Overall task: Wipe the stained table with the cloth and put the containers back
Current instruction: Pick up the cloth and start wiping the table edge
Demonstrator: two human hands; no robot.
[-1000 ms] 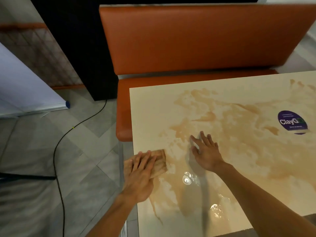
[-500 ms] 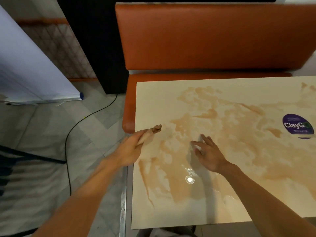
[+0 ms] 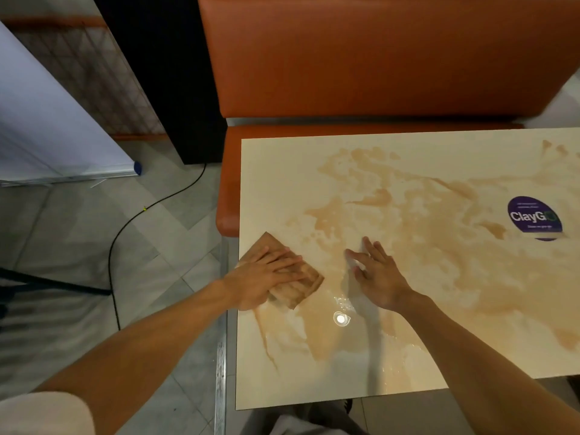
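Observation:
A cream table (image 3: pixel 282 158) is covered with wide brown liquid stains (image 3: pixel 439 233). A brown, soaked cloth (image 3: pixel 301 287) lies flat near the table's left edge. My left hand (image 3: pixel 266 274) presses down on it with the fingers stretched flat across its top. My right hand (image 3: pixel 376 274) rests palm down on the wet tabletop to the right of the cloth, fingers spread, holding nothing. No containers are in view.
An orange padded bench (image 3: pixel 376 58) runs along the far side of the table. A round purple sticker (image 3: pixel 533 218) sits at the table's right. On the tiled floor to the left lie a black cable (image 3: pixel 125 227) and a white banner stand (image 3: pixel 62 146).
My left hand lifted the cloth up off the table's left edge half a second ago and has now laid it flat on the tabletop again. My right hand has stayed in place.

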